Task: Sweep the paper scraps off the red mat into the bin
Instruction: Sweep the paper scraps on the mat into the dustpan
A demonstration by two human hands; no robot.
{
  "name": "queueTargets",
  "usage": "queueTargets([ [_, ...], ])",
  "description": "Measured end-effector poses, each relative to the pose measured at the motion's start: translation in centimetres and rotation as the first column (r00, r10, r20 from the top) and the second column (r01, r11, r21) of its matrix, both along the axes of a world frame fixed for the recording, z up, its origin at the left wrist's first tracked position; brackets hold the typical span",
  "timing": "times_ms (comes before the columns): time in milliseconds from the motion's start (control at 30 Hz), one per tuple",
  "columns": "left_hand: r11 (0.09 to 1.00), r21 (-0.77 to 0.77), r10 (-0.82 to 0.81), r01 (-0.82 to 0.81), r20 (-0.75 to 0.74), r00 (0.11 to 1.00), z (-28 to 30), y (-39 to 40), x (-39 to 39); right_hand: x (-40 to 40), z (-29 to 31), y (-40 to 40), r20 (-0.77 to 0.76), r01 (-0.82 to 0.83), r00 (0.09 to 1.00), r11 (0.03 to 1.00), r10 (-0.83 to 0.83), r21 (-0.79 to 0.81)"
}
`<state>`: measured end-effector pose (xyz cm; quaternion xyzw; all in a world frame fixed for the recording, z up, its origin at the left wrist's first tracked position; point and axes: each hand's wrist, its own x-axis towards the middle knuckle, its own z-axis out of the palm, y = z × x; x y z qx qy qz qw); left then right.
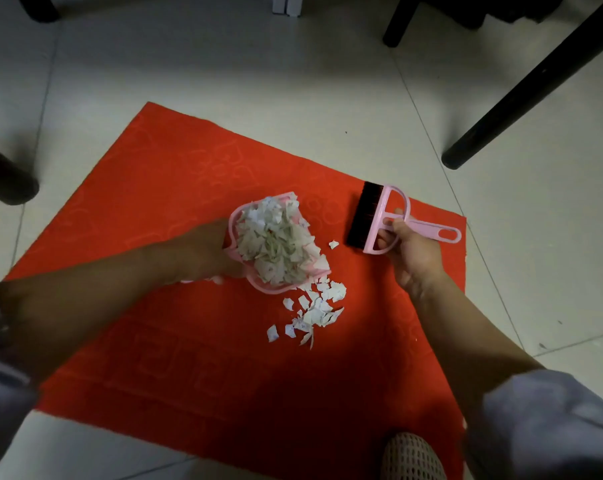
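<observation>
Left hand (206,247) wrapped around the back of a pink dustpan (258,268), fingers hidden behind it. The pan is heaped with torn paper scraps (276,244), its open mouth pointing toward the right hand and the near edge, its long axis running diagonally across the red mat (154,188). More loose scraps (314,310) lie on the mat just beyond the pan's mouth, between the two forearms. One single scrap (333,244) lies between pan and brush. Right hand (407,247) is closed on a pink hand brush (390,220) where the handle meets the head. Black bristles (362,213) point toward the left hand; the handle's long axis runs out past the right hand. Woven item (412,457) at the near edge by the right sleeve; can't tell what it is.
</observation>
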<state>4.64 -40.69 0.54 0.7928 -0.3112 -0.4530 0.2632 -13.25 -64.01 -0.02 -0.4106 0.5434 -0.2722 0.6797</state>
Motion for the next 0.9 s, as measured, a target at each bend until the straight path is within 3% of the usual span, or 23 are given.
queueTargets([
  [100,0.999,-0.03,0.027,-0.027,-0.026,0.999,-0.4,-1.4,0.2,1.1,-0.6,-0.3,0.049,0.023,0.999,1.0,-0.023,0.008],
  [300,0.998,-0.019,0.057,-0.056,0.033,0.998,-1.5,-2.2,1.4,0.5,-2.3,0.7,-0.11,-0.142,0.983,0.988,0.147,0.054],
  [500,0.997,-0.002,0.075,-0.075,0.085,0.994,-3.4,-3.5,1.7,-0.8,-2.0,-0.9,0.041,0.007,0.999,0.999,-0.008,0.036],
  [700,0.99,0.038,0.134,-0.137,0.078,0.988,-5.8,-5.3,2.1,-0.5,-1.9,-0.9,0.069,0.045,0.997,0.999,-0.045,0.011],
  [900,0.996,0.004,0.093,-0.094,0.099,0.991,-6.2,-7.3,1.2,-0.6,-2.3,-1.1,0.067,0.069,0.995,0.998,-0.07,0.009],
])
